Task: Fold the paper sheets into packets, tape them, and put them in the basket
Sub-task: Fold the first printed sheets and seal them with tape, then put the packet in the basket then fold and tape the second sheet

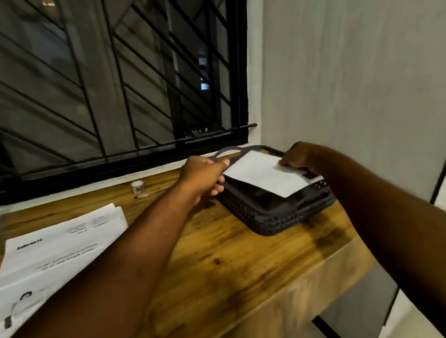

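Beside basket (249, 210): tape roll (137, 186), paper sheets (58, 253)

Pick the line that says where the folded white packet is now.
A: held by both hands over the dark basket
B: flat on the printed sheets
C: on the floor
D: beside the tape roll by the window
A: the left hand and the right hand each hold an end of the packet over the basket, far from the printed sheets and the tape roll.

folded packet (264, 175): 1 | basket (264, 220): 1 | tape roll (137, 186): 1 | table (228, 266): 1 | printed sheets (57, 245): several overlapping, count unclear
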`<act>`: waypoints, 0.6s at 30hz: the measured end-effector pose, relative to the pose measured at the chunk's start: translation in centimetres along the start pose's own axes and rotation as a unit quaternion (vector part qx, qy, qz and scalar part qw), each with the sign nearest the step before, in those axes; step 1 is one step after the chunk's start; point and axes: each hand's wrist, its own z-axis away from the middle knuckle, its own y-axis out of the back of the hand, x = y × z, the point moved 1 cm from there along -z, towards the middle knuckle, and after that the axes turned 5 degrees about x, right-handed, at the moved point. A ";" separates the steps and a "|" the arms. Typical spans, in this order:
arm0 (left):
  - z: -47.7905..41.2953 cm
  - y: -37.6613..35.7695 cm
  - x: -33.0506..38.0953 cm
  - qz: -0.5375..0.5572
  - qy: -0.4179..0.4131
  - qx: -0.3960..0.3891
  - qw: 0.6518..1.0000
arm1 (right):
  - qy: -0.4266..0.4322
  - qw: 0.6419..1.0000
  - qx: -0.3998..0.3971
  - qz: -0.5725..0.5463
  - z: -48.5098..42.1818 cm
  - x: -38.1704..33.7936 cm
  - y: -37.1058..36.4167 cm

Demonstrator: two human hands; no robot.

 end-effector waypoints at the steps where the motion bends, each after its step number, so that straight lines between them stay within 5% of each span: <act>1: -0.1 -0.4 -0.1 -0.018 -0.012 0.009 1.000 | 0.007 1.000 -0.008 0.012 -0.1 0.8 -0.6; 18: -1.0 -3.7 -1.9 -0.091 -0.054 0.084 0.991 | 0.119 0.980 -0.059 0.146 -3.1 2.4 -3.0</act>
